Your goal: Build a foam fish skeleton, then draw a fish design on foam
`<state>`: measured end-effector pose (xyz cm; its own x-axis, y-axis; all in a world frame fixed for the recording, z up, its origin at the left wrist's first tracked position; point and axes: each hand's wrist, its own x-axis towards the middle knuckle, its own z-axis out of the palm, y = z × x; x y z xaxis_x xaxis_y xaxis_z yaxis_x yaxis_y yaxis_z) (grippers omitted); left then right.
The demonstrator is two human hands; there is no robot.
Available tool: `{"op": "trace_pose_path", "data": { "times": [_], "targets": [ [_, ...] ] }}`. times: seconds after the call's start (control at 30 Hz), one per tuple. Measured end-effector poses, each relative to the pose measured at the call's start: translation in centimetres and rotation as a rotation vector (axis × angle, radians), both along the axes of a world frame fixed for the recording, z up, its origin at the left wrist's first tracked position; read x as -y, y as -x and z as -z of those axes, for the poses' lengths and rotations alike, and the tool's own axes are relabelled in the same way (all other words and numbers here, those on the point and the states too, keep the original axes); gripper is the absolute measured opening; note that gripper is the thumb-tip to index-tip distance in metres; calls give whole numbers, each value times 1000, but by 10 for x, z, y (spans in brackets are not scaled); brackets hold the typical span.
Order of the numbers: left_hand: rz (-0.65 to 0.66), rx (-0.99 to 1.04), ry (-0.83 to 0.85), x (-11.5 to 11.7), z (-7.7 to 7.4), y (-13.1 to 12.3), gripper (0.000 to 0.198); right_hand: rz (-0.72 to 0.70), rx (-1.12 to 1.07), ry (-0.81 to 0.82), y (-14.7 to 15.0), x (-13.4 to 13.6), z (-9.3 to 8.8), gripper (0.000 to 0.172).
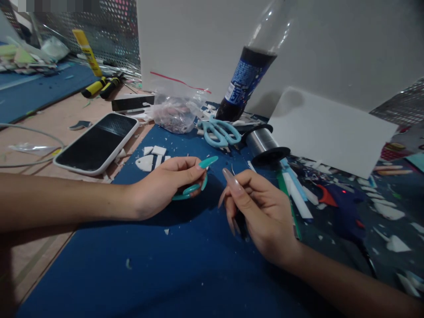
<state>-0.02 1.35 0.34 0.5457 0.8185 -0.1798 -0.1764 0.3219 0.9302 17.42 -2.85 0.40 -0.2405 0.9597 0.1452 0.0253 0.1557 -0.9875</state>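
Note:
My left hand [165,185], with long teal nails, rests on the blue cutting mat [172,265]. Its fingers are curled under and the thumb lies over them; whatever they hold is hidden. My right hand [261,212], with long pale nails, is just to its right, thumb and fingers pinched on a thin curved bit of wire [232,168]. A black spool of silvery wire [266,145] lies right behind the right hand. Teal scissors [220,131] lie behind both hands.
A phone [97,142] lies face up at the mat's left edge, small white foam pieces [152,158] beside it. A cola bottle [247,84], a plastic bag [177,112] and a white board [327,128] stand behind. A blue glue gun [344,212] lies among scraps on the right.

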Motion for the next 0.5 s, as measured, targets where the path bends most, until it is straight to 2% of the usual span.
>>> {"op": "trace_pose_path", "data": {
  "times": [0.5],
  "targets": [
    [-165, -1, 145, 4, -6, -4, 20, 28, 34, -34, 1, -1, 1, 24]
  ]
}}
